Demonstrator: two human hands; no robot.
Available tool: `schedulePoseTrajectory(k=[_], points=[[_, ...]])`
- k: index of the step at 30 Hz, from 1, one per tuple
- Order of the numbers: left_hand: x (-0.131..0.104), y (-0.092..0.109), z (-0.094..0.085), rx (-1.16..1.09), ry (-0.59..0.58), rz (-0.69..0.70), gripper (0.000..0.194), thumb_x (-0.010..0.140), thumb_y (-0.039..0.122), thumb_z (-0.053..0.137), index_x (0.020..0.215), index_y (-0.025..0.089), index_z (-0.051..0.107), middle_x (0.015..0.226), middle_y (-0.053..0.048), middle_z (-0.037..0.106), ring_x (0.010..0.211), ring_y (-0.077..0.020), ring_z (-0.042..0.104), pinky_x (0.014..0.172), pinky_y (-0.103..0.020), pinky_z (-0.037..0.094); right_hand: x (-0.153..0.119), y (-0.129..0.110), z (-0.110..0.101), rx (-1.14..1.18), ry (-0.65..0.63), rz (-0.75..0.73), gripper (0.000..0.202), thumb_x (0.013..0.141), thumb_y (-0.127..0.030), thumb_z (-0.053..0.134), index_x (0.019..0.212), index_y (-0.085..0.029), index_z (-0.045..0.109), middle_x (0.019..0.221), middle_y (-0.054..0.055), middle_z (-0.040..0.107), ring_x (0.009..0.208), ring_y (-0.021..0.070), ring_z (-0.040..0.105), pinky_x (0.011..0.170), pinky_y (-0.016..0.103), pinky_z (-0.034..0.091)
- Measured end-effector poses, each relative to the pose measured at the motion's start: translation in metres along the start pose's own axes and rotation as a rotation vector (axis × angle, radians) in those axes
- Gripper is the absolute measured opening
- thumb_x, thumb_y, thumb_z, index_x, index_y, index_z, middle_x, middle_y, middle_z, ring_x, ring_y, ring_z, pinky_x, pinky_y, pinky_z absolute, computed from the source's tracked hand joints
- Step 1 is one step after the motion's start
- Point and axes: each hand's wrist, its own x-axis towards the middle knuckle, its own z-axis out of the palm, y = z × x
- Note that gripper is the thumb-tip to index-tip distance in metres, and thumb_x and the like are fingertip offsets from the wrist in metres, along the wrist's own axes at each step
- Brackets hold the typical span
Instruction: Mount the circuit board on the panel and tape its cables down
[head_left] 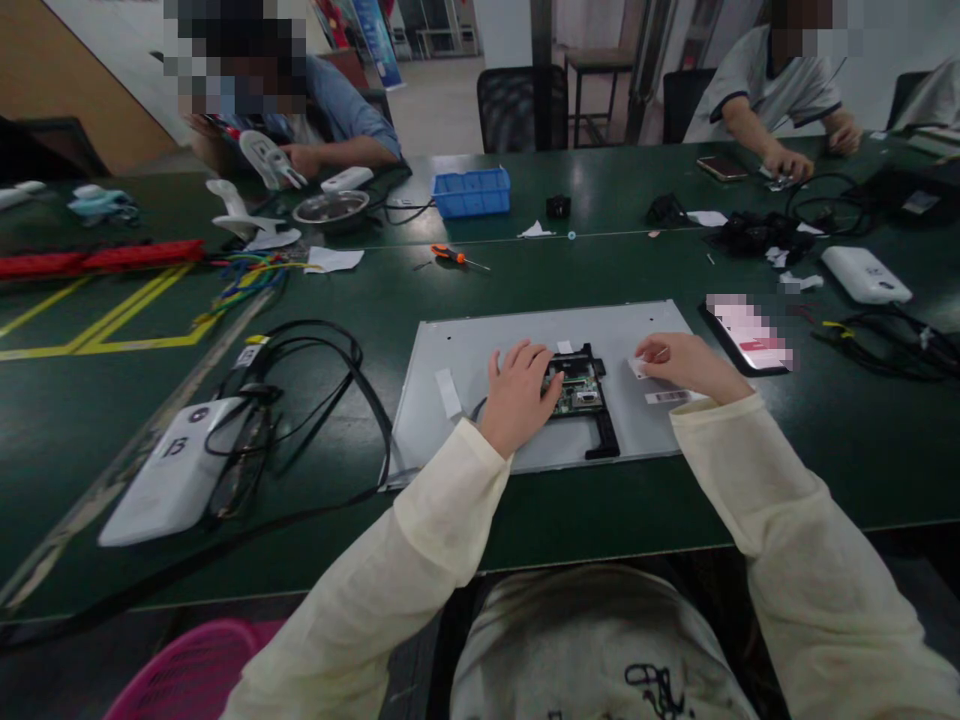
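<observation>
A flat grey metal panel [510, 335] lies on the green table in front of me. On it sits a green circuit board [583, 385] in a black plastic frame [604, 436]. My left hand [521, 395] rests over the left side of the board and frame, palm down, fingers stretched out and thumb apart. Right of the board, my right hand [679, 362] pinches a small white label [637, 367] just above the panel. A white strip with a barcode [667, 397] lies below that hand. Another white strip [448, 393] is on the panel's left part.
Left of the panel are a white power bank [176, 470] and black cables [330, 335]. A phone [748, 335] lies to the right. Beyond are an orange screwdriver [450, 255], a blue basket [471, 193] and a metal bowl [331, 208]. Two people work across the table.
</observation>
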Motion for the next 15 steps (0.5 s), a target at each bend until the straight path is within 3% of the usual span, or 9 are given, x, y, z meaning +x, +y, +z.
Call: schedulePoseTrajectory(k=[3, 7, 15], points=[[0.0, -0.001, 0.001, -0.001, 0.003, 0.005, 0.033, 0.097, 0.035, 0.038, 0.123, 0.02, 0.052, 0.133, -0.009, 0.055, 0.134, -0.0258, 0.038, 0.113, -0.053, 0.022, -0.001, -0.004, -0.001, 0.025, 0.031, 0.047, 0.028, 0.074, -0.023, 0.066, 0.102, -0.02, 0.067, 0.082, 0.004, 0.071, 0.074, 0.0184, 0.066, 0.068, 0.03, 0.05], [0.0, -0.001, 0.001, -0.006, 0.013, 0.023, 0.033, 0.097, 0.033, 0.037, 0.123, 0.019, 0.052, 0.132, -0.009, 0.055, 0.134, -0.0254, 0.038, 0.113, -0.054, 0.022, 0.0, -0.006, -0.002, 0.055, 0.019, 0.026, 0.015, 0.074, -0.028, 0.067, 0.086, -0.02, 0.07, 0.079, 0.005, 0.072, 0.075, 0.0202, 0.066, 0.071, 0.033, 0.05], [-0.004, 0.008, -0.005, -0.018, -0.036, 0.217, 0.034, 0.099, 0.026, 0.029, 0.126, 0.019, 0.05, 0.134, -0.009, 0.054, 0.135, -0.0215, 0.037, 0.115, -0.051, 0.019, -0.002, -0.019, 0.003, 0.417, -0.278, 0.03, 0.021, 0.073, -0.033, 0.068, 0.087, -0.019, 0.074, 0.087, 0.006, 0.073, 0.077, 0.0178, 0.066, 0.073, 0.032, 0.05]])
